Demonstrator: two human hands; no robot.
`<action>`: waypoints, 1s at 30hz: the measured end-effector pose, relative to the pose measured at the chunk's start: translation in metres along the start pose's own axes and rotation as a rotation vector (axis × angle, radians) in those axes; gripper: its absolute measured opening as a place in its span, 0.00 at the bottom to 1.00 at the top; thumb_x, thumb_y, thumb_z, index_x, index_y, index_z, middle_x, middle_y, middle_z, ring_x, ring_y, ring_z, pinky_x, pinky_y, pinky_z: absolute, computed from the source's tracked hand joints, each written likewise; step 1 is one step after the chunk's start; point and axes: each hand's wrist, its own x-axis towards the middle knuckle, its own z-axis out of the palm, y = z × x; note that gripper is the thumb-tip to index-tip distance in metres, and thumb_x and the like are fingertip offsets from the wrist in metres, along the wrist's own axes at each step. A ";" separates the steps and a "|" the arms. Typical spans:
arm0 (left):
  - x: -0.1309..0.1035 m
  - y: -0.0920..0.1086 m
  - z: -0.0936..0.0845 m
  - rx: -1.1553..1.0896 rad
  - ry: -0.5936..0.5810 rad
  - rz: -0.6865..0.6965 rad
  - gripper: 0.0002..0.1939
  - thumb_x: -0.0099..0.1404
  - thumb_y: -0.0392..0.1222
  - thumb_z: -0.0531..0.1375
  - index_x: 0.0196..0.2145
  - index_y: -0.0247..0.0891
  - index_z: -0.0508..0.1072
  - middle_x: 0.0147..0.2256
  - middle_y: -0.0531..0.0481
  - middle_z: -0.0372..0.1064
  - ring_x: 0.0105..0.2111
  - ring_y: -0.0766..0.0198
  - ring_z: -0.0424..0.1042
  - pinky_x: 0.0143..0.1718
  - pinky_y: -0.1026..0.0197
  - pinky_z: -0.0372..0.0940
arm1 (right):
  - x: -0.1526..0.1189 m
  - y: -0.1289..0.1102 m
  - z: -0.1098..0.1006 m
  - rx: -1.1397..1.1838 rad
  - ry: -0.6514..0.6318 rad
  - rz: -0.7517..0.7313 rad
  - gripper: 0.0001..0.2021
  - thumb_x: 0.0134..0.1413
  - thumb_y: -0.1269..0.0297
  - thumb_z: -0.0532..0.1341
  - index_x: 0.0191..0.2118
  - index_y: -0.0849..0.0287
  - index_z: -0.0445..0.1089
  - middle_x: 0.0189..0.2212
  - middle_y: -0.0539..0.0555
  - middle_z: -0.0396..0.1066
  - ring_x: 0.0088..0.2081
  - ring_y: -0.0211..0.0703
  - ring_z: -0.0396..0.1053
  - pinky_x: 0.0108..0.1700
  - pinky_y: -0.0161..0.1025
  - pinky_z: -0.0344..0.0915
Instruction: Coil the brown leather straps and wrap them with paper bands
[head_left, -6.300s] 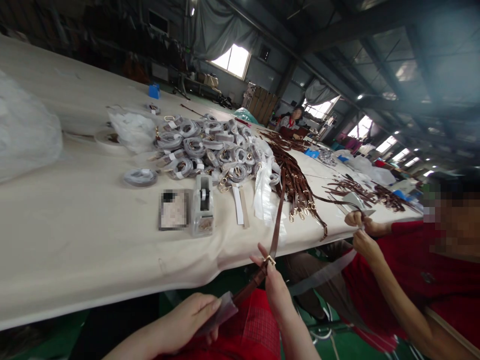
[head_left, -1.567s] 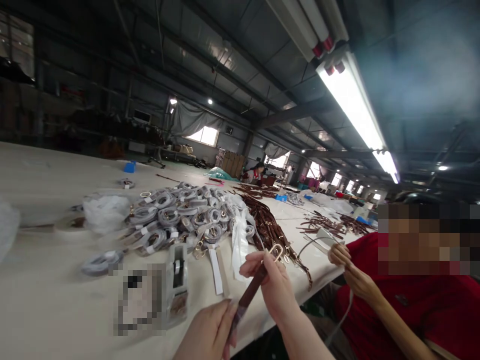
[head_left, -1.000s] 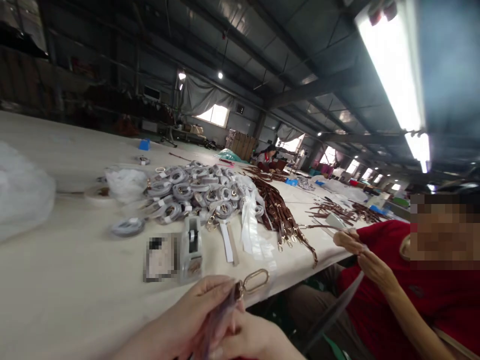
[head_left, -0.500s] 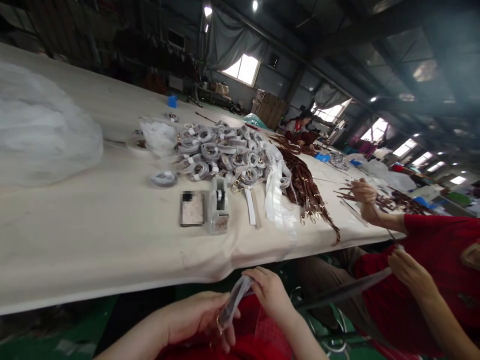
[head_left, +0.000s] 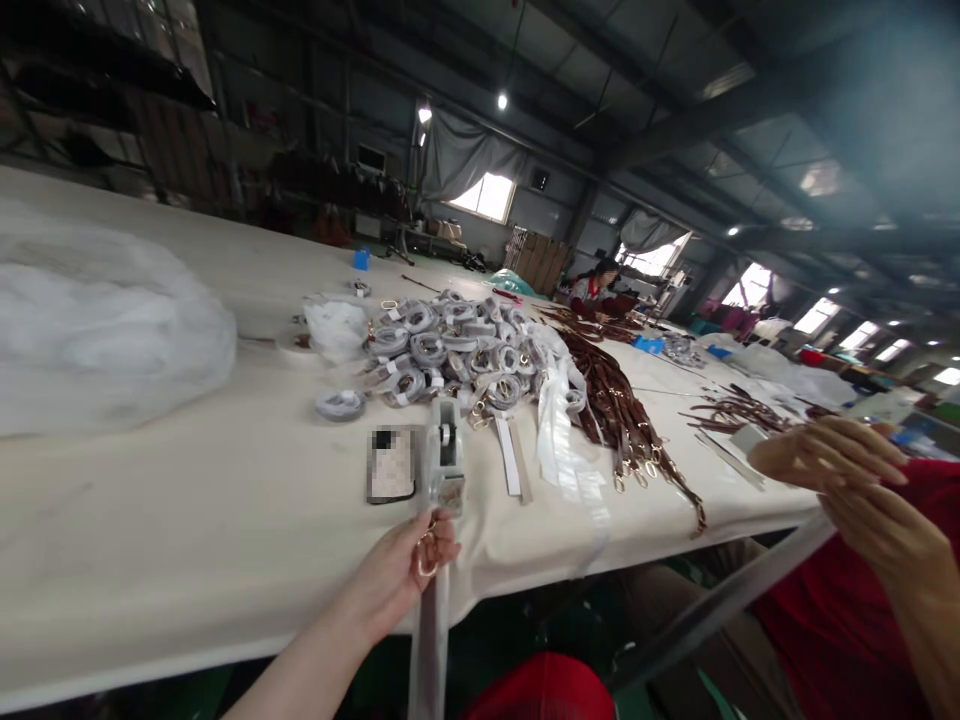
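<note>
My left hand (head_left: 401, 570) is at the table's front edge, just in front of a clear tape dispenser (head_left: 446, 455). Its fingers are closed on the end of a strap (head_left: 430, 640) in a clear plastic sleeve. A gold metal clasp (head_left: 427, 555) shows at the fingers, and the sleeved strap hangs down past the edge. I cannot tell whether the fingertips touch the dispenser. My right hand is out of view. Behind the dispenser lies a heap of coiled straps (head_left: 457, 345) in clear sleeves.
A phone (head_left: 392, 465) lies left of the dispenser. One coiled strap (head_left: 340, 404) sits apart from the heap. Brown straps (head_left: 611, 390) and white plastic sleeves (head_left: 559, 430) lie to the right. A large plastic bag (head_left: 105, 330) is at left. A co-worker's hands (head_left: 847, 480) work at far right.
My left hand has moved up and forward from my lap to the dispenser with the strap. My right hand has let go of the strap and left the view. The co-worker's hands have come together.
</note>
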 end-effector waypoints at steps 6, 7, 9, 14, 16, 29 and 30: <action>-0.006 -0.021 -0.011 0.625 -0.080 0.110 0.21 0.65 0.55 0.61 0.49 0.39 0.74 0.44 0.42 0.78 0.53 0.48 0.72 0.52 0.52 0.65 | -0.006 -0.008 0.026 0.401 0.101 0.078 0.21 0.52 0.42 0.61 0.23 0.56 0.72 0.20 0.48 0.71 0.20 0.37 0.66 0.21 0.36 0.55; -0.013 -0.026 -0.011 0.788 -0.120 0.142 0.21 0.66 0.56 0.59 0.48 0.40 0.75 0.44 0.42 0.78 0.53 0.48 0.72 0.54 0.51 0.63 | -0.008 -0.008 0.030 0.434 0.120 0.088 0.20 0.51 0.44 0.63 0.25 0.57 0.73 0.19 0.49 0.69 0.19 0.36 0.63 0.21 0.35 0.55; -0.026 -0.034 -0.011 1.045 -0.210 0.201 0.20 0.68 0.56 0.55 0.48 0.42 0.75 0.46 0.43 0.77 0.53 0.49 0.71 0.58 0.51 0.60 | -0.013 -0.009 0.035 0.471 0.154 0.097 0.18 0.52 0.47 0.66 0.29 0.59 0.74 0.19 0.48 0.66 0.19 0.33 0.57 0.23 0.33 0.54; -0.045 -0.048 -0.008 1.343 -0.336 0.291 0.17 0.69 0.54 0.52 0.42 0.43 0.75 0.42 0.43 0.76 0.43 0.50 0.73 0.49 0.53 0.64 | -0.015 -0.004 0.025 0.646 0.213 0.076 0.15 0.53 0.54 0.67 0.32 0.63 0.73 0.18 0.46 0.63 0.19 0.29 0.50 0.24 0.31 0.49; -0.048 -0.049 -0.002 1.452 -0.301 0.291 0.19 0.70 0.55 0.50 0.35 0.42 0.75 0.34 0.43 0.76 0.35 0.51 0.72 0.41 0.54 0.63 | -0.014 0.002 0.017 0.607 0.230 0.090 0.16 0.53 0.52 0.67 0.30 0.63 0.72 0.16 0.44 0.60 0.18 0.29 0.49 0.23 0.31 0.49; -0.063 -0.042 0.018 0.880 -0.351 -0.310 0.41 0.59 0.78 0.40 0.18 0.38 0.68 0.07 0.57 0.54 0.08 0.71 0.45 0.13 0.65 0.43 | -0.017 -0.003 0.038 -0.147 0.056 -0.010 0.25 0.50 0.74 0.61 0.56 0.55 0.67 0.50 0.56 0.73 0.50 0.48 0.70 0.54 0.42 0.65; -0.063 -0.039 0.020 0.840 -0.348 -0.298 0.40 0.60 0.78 0.41 0.19 0.38 0.68 0.07 0.57 0.54 0.08 0.71 0.45 0.12 0.66 0.42 | -0.014 -0.002 0.046 -0.127 0.038 -0.001 0.19 0.54 0.72 0.61 0.52 0.55 0.70 0.47 0.55 0.74 0.47 0.48 0.71 0.51 0.42 0.66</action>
